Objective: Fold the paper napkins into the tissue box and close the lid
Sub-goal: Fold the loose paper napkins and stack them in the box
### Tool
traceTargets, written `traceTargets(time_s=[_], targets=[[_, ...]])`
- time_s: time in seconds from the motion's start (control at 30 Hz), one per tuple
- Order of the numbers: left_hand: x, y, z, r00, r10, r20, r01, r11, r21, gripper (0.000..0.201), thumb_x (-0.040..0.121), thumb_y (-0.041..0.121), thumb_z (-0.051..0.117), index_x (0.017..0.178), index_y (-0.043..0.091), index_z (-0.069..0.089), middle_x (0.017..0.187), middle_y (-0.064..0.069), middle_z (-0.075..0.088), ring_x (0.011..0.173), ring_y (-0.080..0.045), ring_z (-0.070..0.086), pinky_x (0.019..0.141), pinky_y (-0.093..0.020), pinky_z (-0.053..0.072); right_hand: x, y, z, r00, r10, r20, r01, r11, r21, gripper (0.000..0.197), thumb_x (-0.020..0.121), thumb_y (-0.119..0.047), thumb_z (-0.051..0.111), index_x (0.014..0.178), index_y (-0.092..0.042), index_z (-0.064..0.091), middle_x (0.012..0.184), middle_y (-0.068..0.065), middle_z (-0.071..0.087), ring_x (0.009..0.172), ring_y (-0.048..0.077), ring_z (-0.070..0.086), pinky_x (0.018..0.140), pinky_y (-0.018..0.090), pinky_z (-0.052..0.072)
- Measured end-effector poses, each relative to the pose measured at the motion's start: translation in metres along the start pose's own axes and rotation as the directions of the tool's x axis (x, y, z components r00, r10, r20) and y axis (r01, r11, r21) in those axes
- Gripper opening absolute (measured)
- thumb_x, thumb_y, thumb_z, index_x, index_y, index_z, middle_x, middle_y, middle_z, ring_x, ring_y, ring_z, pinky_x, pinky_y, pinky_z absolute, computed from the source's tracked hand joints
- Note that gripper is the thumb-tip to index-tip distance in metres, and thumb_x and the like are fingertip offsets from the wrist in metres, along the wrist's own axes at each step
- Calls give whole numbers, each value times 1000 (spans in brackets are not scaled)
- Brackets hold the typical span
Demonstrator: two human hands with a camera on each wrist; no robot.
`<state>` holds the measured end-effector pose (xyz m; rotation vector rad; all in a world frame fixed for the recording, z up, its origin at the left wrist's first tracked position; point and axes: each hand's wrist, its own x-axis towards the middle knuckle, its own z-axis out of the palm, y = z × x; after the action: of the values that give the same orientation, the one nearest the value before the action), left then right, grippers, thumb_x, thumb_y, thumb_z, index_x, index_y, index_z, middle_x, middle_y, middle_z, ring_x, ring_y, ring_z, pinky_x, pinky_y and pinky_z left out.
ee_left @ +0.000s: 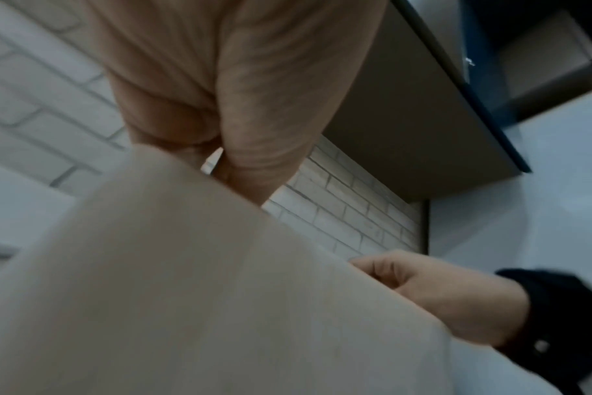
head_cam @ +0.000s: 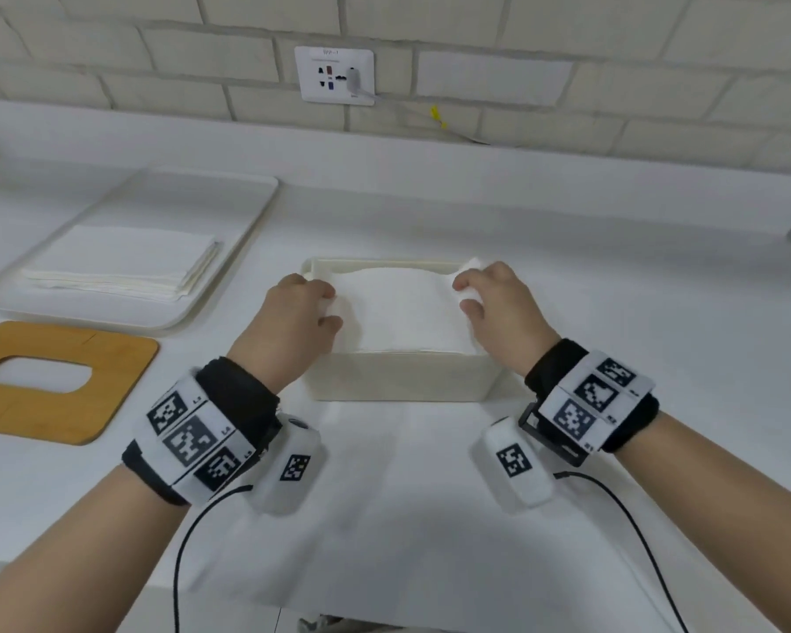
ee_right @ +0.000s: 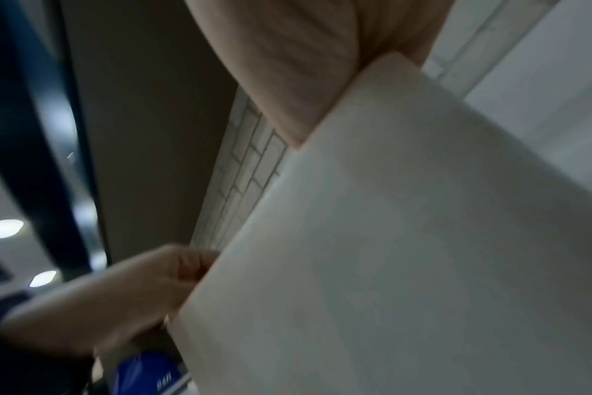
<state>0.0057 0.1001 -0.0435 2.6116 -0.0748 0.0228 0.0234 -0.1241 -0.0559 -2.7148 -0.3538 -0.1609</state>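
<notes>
A cream tissue box stands open in the middle of the counter, filled by a folded white napkin that bulges above its rim. My left hand pinches the napkin's left edge, and my right hand pinches its right edge. In the left wrist view the napkin fills the lower picture below my left hand, with my right hand behind it. The right wrist view shows the napkin under my right hand, my left hand beyond. The wooden lid with an oval slot lies at the left.
A white tray at the back left holds a stack of flat napkins. A large white sheet lies on the counter in front of the box. A wall socket with a cable sits on the brick wall behind.
</notes>
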Motion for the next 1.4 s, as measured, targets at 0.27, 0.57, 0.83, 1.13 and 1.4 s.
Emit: traceTargets(time_s=[0.27, 0.57, 0.83, 1.13, 1.4], targets=[[4, 12, 4, 914, 146, 377, -233, 953, 194, 57, 100, 44, 8, 152, 23, 9, 160, -6, -1, 147, -25, -9, 117, -37, -2, 1, -18, -8, 938, -266, 221, 292, 952, -95, 42, 101, -22, 33, 141, -9, 36, 151, 7, 28, 140, 23, 23, 111, 23, 12], [22, 19, 8, 763, -84, 641, -156, 939, 307, 54, 102, 43, 11, 147, 36, -18, 155, 6, -26, 143, -18, -24, 115, -41, -15, 10, -19, -12, 804, -56, 592, 127, 989, -79, 50, 103, -30, 21, 149, -19, 8, 157, -3, -2, 145, 17, -4, 115, 43, 4], [25, 25, 1, 689, -113, 716, -186, 927, 325, 67, 95, 60, 17, 149, 35, -14, 158, 5, -20, 145, -18, -18, 117, -44, -11, 11, -17, -19, 749, -83, 658, 182, 980, -83, 72, 95, -46, 39, 149, -20, 0, 157, -3, -10, 144, 15, -9, 115, 39, 0], [19, 6, -16, 699, 84, 710, -396, 872, 288, 70, 80, 69, 14, 136, 50, -23, 156, 2, -25, 144, -22, -21, 116, -37, -7, -5, -11, -28, 874, -232, 426, 205, 973, 108, 51, 86, -42, 59, 134, -28, 49, 149, -11, 32, 137, 4, 27, 106, 15, 19], [-2, -19, -17, 768, 316, 556, -451, 884, 121, 74, 53, 95, 6, 122, 70, -1, 145, 30, -8, 141, -3, -4, 116, -23, 6, -19, -15, -25, 871, -323, 369, 278, 945, 173, 33, 89, -32, 59, 120, -21, 63, 139, -5, 48, 129, 7, 41, 103, 17, 28]])
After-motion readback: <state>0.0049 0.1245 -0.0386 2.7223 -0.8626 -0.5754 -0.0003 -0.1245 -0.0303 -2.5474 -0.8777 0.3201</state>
